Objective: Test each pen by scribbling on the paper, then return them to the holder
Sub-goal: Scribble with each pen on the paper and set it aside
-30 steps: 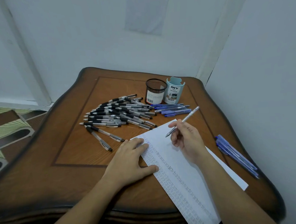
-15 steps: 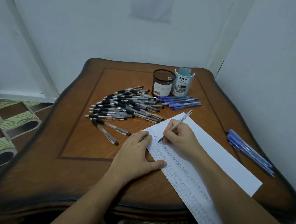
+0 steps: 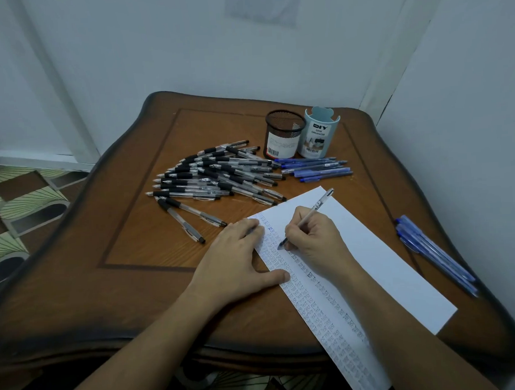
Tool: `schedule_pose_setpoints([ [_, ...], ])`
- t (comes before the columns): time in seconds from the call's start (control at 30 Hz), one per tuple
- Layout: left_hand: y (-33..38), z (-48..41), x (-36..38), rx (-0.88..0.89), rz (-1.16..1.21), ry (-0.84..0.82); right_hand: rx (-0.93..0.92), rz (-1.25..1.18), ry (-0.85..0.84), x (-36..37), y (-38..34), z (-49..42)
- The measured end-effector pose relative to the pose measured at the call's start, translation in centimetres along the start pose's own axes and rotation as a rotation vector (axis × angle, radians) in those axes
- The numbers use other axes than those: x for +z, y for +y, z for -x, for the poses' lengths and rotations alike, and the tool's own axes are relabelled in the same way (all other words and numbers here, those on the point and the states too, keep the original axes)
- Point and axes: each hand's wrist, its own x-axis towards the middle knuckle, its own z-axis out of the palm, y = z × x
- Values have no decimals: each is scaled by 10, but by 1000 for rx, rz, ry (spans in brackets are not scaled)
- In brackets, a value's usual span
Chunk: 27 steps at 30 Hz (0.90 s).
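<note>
Right hand [image 3: 315, 239] is curled round a clear pen [image 3: 316, 208], whose tip is set against the written-on paper [image 3: 373, 263] at five o'clock on the desk [image 3: 134, 261]. Left hand [image 3: 235, 255] is laid flat, fingers straight, on the paper's left edge. A mesh holder [image 3: 284, 133] and a blue holder [image 3: 318, 135] are stood at one o'clock; black pens [image 3: 216, 176] are heaped at eleven.

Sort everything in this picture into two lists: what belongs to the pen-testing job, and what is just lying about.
Belongs to the job: pen in the right hand, paper, left hand pressing it flat, mesh holder, blue desk organizer, black pens, blue pens by the holders, blue pens at the right edge.

Just lying about: sheet on the wall, patterned floor.
</note>
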Motion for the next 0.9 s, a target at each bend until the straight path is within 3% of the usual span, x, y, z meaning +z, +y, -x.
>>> schedule_pose_setpoints([
  [0.9,-3,0,3,25,-34,7,2,29,47,1,-1,1],
])
